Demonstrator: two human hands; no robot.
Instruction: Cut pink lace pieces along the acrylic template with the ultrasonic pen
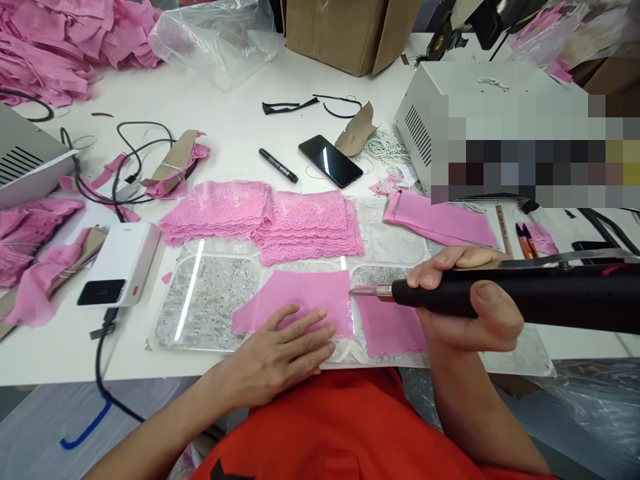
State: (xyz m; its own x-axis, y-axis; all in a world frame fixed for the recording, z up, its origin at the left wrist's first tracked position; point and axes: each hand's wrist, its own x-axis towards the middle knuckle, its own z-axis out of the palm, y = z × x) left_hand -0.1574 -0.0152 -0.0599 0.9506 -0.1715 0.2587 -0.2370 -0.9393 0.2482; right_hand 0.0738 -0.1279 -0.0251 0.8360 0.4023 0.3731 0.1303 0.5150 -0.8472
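Note:
My left hand (285, 353) lies flat with its fingers spread on a pink fabric piece (313, 297) near the table's front edge. Wrapped in my right hand (465, 307) is a black hand-held tool (540, 297) with a thin metal tip; what kind it is I cannot tell. The tip points left and meets the right edge of that piece, or hovers just over it. Just right of it a second pink piece (390, 327) is partly hidden by my right hand and the tool. Behind both pieces sit two stacks of pink lace fabric (220, 208) (310, 223).
Beneath the fabric lies a clear-topped, marble-patterned mat (210, 300). A white power bank (123, 263) with a black cable stands at left. Farther back are a phone (330, 160), a marker (278, 165), folded pink fabric (440, 219), a grey machine box (425, 120) and a cardboard box (345, 33).

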